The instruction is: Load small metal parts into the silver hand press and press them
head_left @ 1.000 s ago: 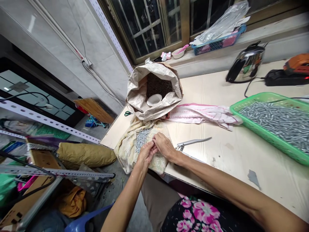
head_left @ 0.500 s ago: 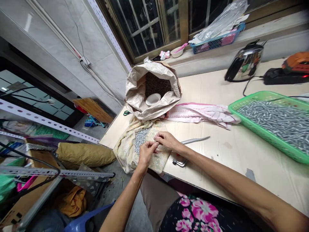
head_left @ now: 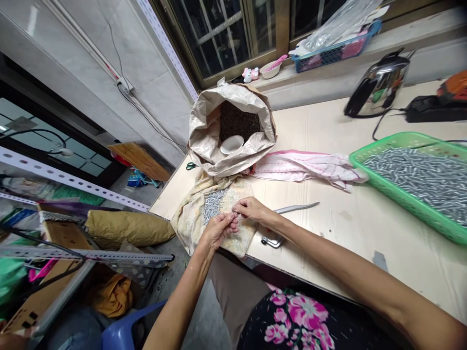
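Observation:
My left hand and my right hand meet fingertip to fingertip above a patterned cloth at the table's near edge. Both are closed in a pinch, and whatever small piece sits between the fingers is too tiny to name. Just beyond my left hand, a heap of small silvery metal pieces lies on the cloth. Behind the cloth stands a wide-open sack with a mass of dark small pieces inside. A white bowl rests in the sack's mouth.
A green basket of silvery metal pieces stands at the right. By my right forearm lie a curved grey strip and a metal clamp-like tool. A pink-white towel, scissors and a kettle are also on the table.
My left hand has turned so more of its palm and fingers show, staying close to my right fingertips. My right hand keeps its pinch. The view has shifted slightly.

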Available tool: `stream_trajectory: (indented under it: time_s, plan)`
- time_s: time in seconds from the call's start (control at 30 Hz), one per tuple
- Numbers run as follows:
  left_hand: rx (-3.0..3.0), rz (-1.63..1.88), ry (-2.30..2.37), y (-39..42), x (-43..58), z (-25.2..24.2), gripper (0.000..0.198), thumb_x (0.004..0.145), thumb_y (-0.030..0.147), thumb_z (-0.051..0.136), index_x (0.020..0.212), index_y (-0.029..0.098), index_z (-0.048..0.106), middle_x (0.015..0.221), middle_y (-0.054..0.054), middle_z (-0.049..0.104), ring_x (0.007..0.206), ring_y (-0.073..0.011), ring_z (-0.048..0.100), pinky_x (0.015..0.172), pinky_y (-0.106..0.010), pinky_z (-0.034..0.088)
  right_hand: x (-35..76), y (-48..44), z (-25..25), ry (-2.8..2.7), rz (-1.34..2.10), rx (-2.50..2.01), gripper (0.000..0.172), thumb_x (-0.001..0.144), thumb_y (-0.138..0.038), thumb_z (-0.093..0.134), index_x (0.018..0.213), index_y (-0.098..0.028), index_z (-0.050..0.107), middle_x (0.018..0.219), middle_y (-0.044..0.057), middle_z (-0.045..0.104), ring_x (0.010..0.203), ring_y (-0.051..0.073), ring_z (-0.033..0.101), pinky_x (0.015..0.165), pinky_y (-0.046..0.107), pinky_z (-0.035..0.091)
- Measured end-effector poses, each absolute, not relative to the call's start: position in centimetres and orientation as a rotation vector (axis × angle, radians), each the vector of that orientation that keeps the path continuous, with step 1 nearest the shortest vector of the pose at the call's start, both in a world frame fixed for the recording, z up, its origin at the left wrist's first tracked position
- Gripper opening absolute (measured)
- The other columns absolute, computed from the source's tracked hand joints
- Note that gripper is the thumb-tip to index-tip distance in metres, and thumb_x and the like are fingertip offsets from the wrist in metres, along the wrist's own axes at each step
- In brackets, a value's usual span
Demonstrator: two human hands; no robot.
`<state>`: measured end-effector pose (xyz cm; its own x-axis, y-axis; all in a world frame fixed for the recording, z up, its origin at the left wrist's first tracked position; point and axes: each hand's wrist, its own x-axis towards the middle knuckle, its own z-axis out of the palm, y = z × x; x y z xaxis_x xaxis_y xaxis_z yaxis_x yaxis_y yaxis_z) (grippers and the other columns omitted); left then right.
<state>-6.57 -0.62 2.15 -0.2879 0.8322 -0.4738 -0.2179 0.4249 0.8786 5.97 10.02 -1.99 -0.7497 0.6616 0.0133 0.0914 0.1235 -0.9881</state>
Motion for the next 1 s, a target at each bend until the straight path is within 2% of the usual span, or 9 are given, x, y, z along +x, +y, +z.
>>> stream_trajectory:
  time_s: [0.1, 0.2, 0.37, 0.5, 0.7, 0.87, 1.0]
  plan:
    - [0.679, 1.136, 1.714, -0.7, -6.8, 1.5, 0.033, 0.064, 0.039, 0.083, 0.074, 0.012, 0.068, 0.060, 0.001, 0.063, 0.046, -0.0072, 0.055, 0.048, -0.020, 0.051, 6.2, 10.3, -1.7, -1.968, 1.540, -0.734, 0.019, 0.085, -0.027, 0.055, 0.074, -0.016, 0.067, 0.072, 0.002, 0.059, 0.071, 0.014, 0.053, 0.066, 0.026, 0.041]
    - [0.803, 1.147, 1.773, -0.8, -6.6, 1.3, 0.035, 0.064, 0.044, 0.081, 0.071, 0.012, 0.068, 0.058, 0.001, 0.062, 0.045, -0.0080, 0.054, 0.045, -0.019, 0.047, 6.9, 10.3, -1.1, -2.065, 1.344, -0.640, 0.012, 0.083, -0.020, 0.060, 0.089, -0.018, 0.070, 0.087, 0.004, 0.060, 0.085, 0.016, 0.054, 0.079, 0.028, 0.040]
    - [0.701, 1.104, 1.528, -0.1, -5.1, 2.0, 0.040, 0.055, 0.043, 0.087, 0.072, 0.010, 0.070, 0.065, -0.002, 0.066, 0.054, -0.0084, 0.058, 0.058, -0.022, 0.051, 8.8, 10.0, -0.3, -2.158, 1.193, -0.540, 0.010, 0.085, -0.017, 0.060, 0.076, -0.016, 0.065, 0.079, 0.002, 0.058, 0.075, 0.014, 0.054, 0.071, 0.026, 0.040]
    - [0.604, 1.155, 1.427, 0.3, -2.9, 2.4, 0.045, 0.050, 0.037, 0.091, 0.081, 0.010, 0.072, 0.068, -0.001, 0.067, 0.056, -0.0081, 0.058, 0.063, -0.023, 0.053, 11.3, 9.5, 0.1, -2.157, 1.100, -0.582, 0.013, 0.090, -0.021, 0.056, 0.080, -0.016, 0.062, 0.080, 0.003, 0.058, 0.076, 0.015, 0.054, 0.070, 0.027, 0.040]
    - [0.784, 1.020, 1.574, -0.8, -0.5, 1.2, 0.042, 0.055, 0.038, 0.086, 0.083, 0.009, 0.072, 0.059, 0.000, 0.064, 0.052, -0.0096, 0.057, 0.053, -0.021, 0.048, 18.5, 6.7, 0.2, -2.405, 0.664, -0.756, 0.019, 0.096, -0.033, 0.051, 0.100, -0.018, 0.062, 0.094, 0.008, 0.061, 0.088, 0.021, 0.056, 0.078, 0.034, 0.041]
    - [0.845, 0.856, 1.663, -1.0, -0.2, -0.2, 0.035, 0.058, 0.041, 0.080, 0.073, 0.011, 0.068, 0.055, 0.001, 0.060, 0.050, -0.0097, 0.053, 0.050, -0.021, 0.045, 24.6, 3.9, -1.4, -2.650, 0.410, -1.028, 0.014, 0.094, -0.029, 0.054, 0.088, -0.017, 0.059, 0.089, 0.007, 0.058, 0.078, 0.020, 0.054, 0.068, 0.033, 0.038]
    - [0.874, 0.682, 1.639, 0.3, -0.2, 0.1, 0.042, 0.056, 0.052, 0.077, 0.058, 0.013, 0.061, 0.049, 0.003, 0.051, 0.045, -0.0067, 0.043, 0.045, -0.019, 0.036, 25.8, 2.6, -2.9, -2.671, 0.361, -1.060, 0.019, 0.097, -0.018, 0.043, 0.082, -0.018, 0.054, 0.083, 0.004, 0.055, 0.069, 0.016, 0.050, 0.064, 0.031, 0.036]
